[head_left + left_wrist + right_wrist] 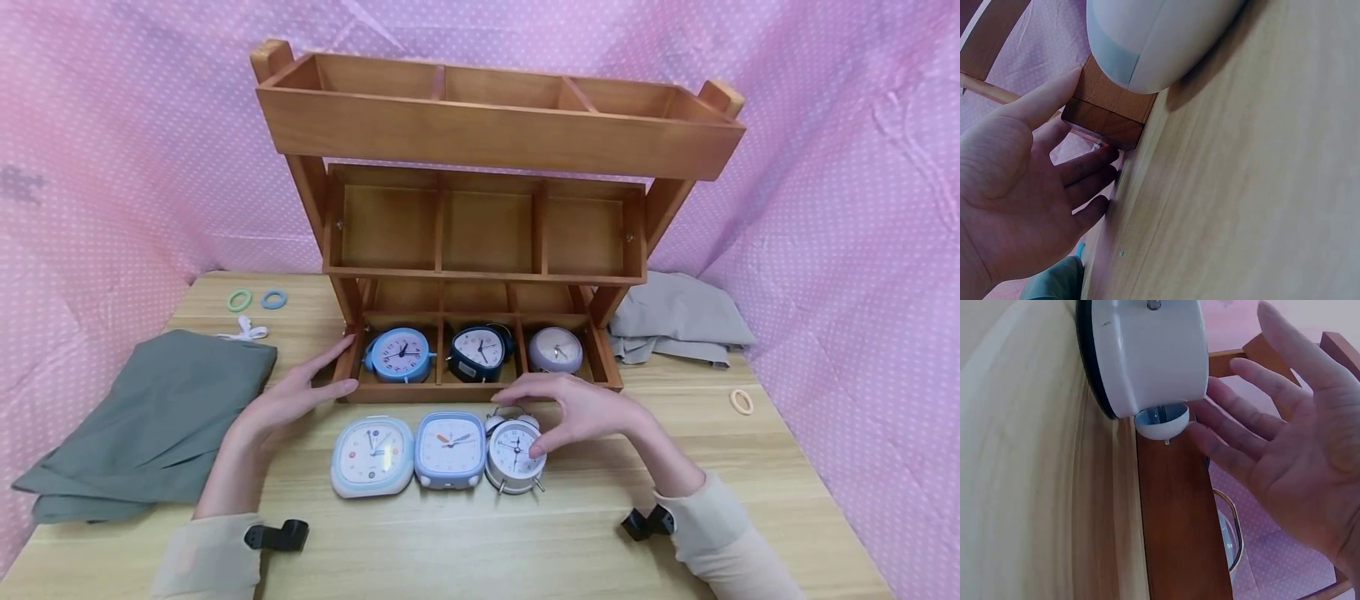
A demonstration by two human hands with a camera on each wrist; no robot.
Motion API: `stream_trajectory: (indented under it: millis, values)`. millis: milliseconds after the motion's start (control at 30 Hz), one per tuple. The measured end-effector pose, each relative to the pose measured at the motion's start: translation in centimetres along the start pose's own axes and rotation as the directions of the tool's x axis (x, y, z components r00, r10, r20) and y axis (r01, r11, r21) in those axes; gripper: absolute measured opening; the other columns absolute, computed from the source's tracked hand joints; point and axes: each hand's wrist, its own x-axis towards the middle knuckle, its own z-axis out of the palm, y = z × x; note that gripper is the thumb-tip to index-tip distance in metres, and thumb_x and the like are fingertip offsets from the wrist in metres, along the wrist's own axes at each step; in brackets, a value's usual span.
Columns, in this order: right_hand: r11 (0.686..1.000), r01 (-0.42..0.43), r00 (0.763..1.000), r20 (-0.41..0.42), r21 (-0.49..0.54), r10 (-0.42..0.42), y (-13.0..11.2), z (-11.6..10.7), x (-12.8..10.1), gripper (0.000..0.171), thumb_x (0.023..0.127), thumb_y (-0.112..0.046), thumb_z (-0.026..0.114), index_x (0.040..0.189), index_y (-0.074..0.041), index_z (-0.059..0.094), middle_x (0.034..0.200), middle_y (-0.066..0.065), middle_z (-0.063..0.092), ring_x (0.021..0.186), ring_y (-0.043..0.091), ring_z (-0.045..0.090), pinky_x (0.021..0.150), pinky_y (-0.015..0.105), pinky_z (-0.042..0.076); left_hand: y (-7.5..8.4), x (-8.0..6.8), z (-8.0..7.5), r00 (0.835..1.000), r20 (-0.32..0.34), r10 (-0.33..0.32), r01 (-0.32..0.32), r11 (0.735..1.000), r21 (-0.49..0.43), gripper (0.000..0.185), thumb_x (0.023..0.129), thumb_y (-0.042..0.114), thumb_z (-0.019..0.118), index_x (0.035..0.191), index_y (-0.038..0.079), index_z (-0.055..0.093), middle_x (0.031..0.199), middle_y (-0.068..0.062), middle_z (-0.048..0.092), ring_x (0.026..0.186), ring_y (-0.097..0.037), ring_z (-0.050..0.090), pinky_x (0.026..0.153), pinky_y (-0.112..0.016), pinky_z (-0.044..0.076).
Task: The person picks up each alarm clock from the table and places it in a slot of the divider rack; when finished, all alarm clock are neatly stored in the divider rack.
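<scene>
My left hand lies open at the left front corner of the wooden shelf's bottom tray. In the left wrist view its thumb touches that wooden corner, beside the white square clock. My right hand hovers with relaxed fingers over the white twin-bell clock, thumb at its face. Its fingers are spread near the clock's bell, not closed round it. A blue square clock and the white square clock stand left of it.
The bottom tray holds a blue round clock, a dark triangular clock and a lilac clock. The upper tiers look bare. Folded cloths lie left and right. Small rings lie on the table.
</scene>
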Motion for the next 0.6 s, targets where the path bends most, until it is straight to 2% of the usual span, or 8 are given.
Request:
stream_trajectory:
  millis: [233, 600]
  values:
    - [0.996, -0.016, 0.997, 0.078, -0.092, 0.023, -0.4, 0.8, 0.2, 0.078, 0.079, -0.051, 0.086, 0.147, -0.026, 0.057, 0.14, -0.006, 0.061, 0.13, 0.012, 0.056, 0.112, 0.044, 0.048, -0.1, 0.0, 0.0, 1.0, 0.0, 0.002, -0.002, 1.0, -0.001, 0.081, 0.1, 0.051, 0.063, 0.164, 0.043, 0.014, 0.175, -0.01, 0.011, 0.159, -0.047, 0.01, 0.119, -0.076, 0.017]
    - [0.993, -0.017, 0.992, 0.124, -0.119, 0.032, -0.6, 1.3, 0.4, 0.083, 0.075, -0.051, 0.089, 0.147, -0.027, 0.056, 0.139, -0.006, 0.057, 0.129, 0.011, 0.053, 0.112, 0.04, 0.048, -0.1, 0.0, 0.0, 1.0, -0.001, 0.004, -0.004, 1.0, -0.007, 0.081, 0.1, 0.051, 0.063, 0.164, 0.044, 0.014, 0.175, -0.01, 0.01, 0.159, -0.047, 0.009, 0.119, -0.077, 0.017]
